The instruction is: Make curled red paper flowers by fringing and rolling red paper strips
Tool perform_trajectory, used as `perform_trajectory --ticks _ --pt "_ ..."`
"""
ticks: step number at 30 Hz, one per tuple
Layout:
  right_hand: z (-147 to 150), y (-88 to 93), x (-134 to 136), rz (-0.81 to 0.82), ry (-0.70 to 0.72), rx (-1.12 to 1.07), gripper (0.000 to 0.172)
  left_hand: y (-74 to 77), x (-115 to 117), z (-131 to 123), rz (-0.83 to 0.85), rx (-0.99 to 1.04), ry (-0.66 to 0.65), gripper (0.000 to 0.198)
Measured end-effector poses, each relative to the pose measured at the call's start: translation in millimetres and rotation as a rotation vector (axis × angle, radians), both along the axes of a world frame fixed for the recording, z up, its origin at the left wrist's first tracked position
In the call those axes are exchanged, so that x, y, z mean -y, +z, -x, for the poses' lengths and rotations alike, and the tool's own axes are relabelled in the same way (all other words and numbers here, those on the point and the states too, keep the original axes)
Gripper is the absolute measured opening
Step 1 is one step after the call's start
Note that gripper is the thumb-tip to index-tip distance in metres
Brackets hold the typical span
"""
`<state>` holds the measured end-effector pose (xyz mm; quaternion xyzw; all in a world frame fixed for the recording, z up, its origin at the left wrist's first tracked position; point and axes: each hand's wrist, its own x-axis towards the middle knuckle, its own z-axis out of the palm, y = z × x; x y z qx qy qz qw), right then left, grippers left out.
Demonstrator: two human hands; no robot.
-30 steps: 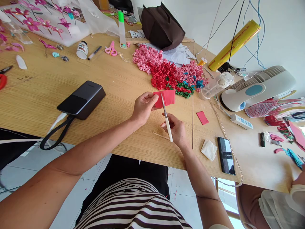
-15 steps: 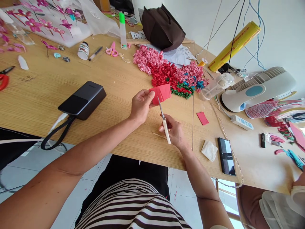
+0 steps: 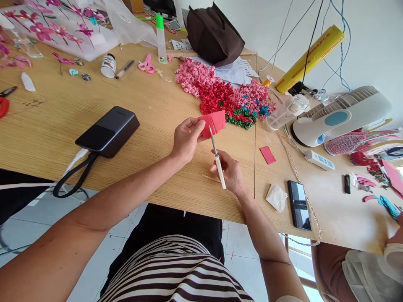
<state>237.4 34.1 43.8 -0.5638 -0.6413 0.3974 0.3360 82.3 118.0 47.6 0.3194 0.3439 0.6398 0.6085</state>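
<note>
My left hand [image 3: 187, 140] pinches a red paper strip [image 3: 214, 123], which has a fringe of narrow cuts along one edge. My right hand [image 3: 229, 172] grips a pair of white-handled scissors [image 3: 218, 167] with a slim metal blade. The blade tip points up at the paper's lower edge, and the blades look nearly closed. Both hands are over the light wooden table [image 3: 63, 96], with a thin wooden stick [image 3: 210, 178] lying just under my right hand.
A heap of pink, red and green paper flowers [image 3: 220, 94] lies just beyond the hands. A black power bank [image 3: 107, 131] sits to the left; a phone [image 3: 299, 205], tissue [image 3: 276, 198] and red paper scrap [image 3: 268, 155] lie to the right. A co-worker's hand [image 3: 395, 235] is at the right edge.
Both hands and the red paper have shifted up and left a little. The scissor tip has moved from over the paper to its lower edge.
</note>
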Motion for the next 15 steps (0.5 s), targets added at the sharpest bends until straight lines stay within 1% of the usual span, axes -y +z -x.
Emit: perform_trajectory --ticks 15 --pt "0.6 1.2 0.9 -0.019 -0.019 -0.002 0.068 -1.0 0.0 0.4 0.001 -0.009 -0.008 0.042"
